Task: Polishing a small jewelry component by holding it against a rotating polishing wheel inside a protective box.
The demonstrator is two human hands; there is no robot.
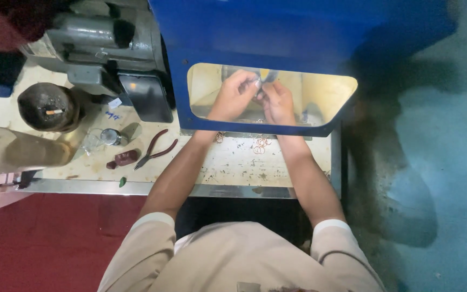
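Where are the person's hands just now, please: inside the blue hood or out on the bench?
Inside: the left hand and right hand show through the blue hood window, forearms passing under its lower edge.

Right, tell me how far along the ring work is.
Done: cannot tell; no finished pile shows. In hand: the left hand and right hand pinch a small shiny piece together inside the blue hood. Left: loose copper rings lie on the bench; pliers sit unused.
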